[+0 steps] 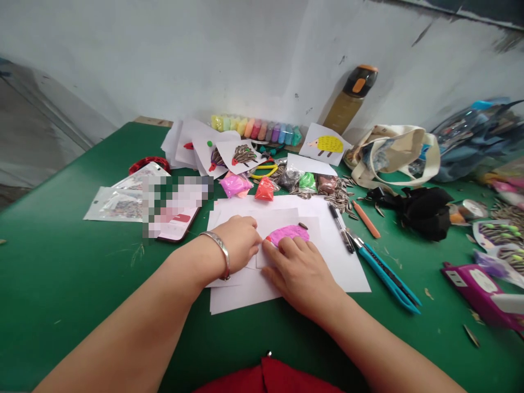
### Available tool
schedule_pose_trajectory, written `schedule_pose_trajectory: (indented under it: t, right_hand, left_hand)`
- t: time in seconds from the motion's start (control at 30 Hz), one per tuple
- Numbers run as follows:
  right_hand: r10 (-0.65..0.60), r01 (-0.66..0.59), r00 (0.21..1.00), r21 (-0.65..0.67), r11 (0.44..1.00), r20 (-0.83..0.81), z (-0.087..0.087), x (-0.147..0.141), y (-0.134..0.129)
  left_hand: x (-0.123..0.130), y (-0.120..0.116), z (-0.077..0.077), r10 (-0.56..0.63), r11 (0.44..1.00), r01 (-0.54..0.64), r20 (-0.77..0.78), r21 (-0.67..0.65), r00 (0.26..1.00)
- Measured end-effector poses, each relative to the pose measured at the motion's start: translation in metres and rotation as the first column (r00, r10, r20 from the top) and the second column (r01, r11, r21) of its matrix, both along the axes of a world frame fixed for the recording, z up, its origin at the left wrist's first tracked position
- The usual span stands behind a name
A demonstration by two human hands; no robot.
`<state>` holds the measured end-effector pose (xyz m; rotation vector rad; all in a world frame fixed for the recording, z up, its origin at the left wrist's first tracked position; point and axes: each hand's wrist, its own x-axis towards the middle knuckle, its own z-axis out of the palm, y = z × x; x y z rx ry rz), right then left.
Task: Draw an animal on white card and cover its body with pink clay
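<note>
A flattened pink clay shape (290,233) lies on white paper, with a small red bit (268,238) at its left end and a sunflower seed (303,226) at its upper right edge. My left hand (239,244), a silver bracelet on its wrist, is closed with bent fingers just left of the red bit; whatever is between its fingertips is hidden. Across the lower part of the pink clay rests my right hand (301,273), holding nothing, its index finger beside the red bit and its thumb apart on the paper. White sheets (344,273) are stacked beneath.
Behind lie red clay (265,188), pink clay (234,184), sunflower seeds (341,199) and hedgehog pictures (244,155). To the right are pens (340,228), blue tweezers (388,273) and an orange stick (366,219). A phone (180,218) sits left; a bottle (347,101) stands behind.
</note>
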<state>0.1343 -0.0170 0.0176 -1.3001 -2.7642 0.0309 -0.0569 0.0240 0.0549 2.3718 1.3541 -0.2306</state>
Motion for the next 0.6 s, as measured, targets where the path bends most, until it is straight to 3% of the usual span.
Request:
schedule_pose_trajectory:
  t: [0.6]
  right_hand:
    - [0.006,-0.006,1.000,0.043,0.999,-0.009,-0.0003,-0.0038,-0.0017]
  left_hand:
    - [0.0010,0.0018,0.0027,0.028,1.000,-0.028,0.001,-0.011,1.000]
